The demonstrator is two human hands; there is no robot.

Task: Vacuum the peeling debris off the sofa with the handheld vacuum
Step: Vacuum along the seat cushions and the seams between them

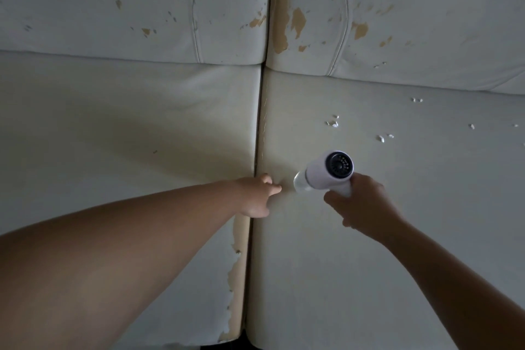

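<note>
A white handheld vacuum with a dark round rear vent points down and left at the right seat cushion of the cream sofa. My right hand grips its handle from below. The nozzle tip touches the cushion close to the seam between the two seat cushions. My left hand rests at that seam with curled fingers pressing into the right cushion's edge, just left of the nozzle. Several white peeling flakes lie further back on the right cushion.
The back cushions show brown patches where the surface has peeled. The left seat cushion's inner edge is peeled near the front. More flakes sit toward the right.
</note>
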